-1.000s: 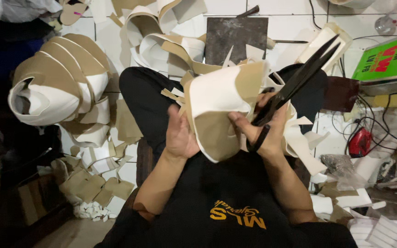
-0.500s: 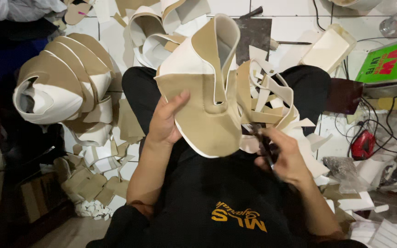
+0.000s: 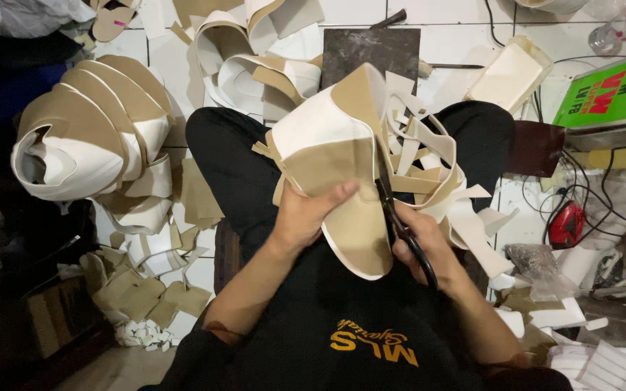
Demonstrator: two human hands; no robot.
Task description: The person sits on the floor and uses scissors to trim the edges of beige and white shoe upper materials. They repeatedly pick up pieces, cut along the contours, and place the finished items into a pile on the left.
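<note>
The left hand (image 3: 306, 213) is gripping a tan-and-white sheet (image 3: 335, 166) over the lap, thumb lying across its tan face and the other fingers curling out of sight behind its left edge. The sheet is standing nearly upright, white part up and left, tan part running down to a rounded lower tip near the belly. The right hand (image 3: 422, 250) is closing its fingers around the handles of black scissors (image 3: 400, 221), with the blades pointing up along the sheet's right edge; whether the blades are biting into the material or just touching it cannot be told. Just right of the blades, a tangle of tan and white strips (image 3: 436, 166) is hanging from the sheet and crowding the right knee. To the left, a stack of curved pieces (image 3: 85, 137) is sitting on the tiled floor (image 3: 360, 11), well apart from the hands. Scraps (image 3: 143, 293) are lying by the left thigh. A dark slab (image 3: 367, 51) is lying beyond the knees, and a red tool (image 3: 566, 224) among cables is sitting at the right. The only open room is the narrow space above the lap.
</note>
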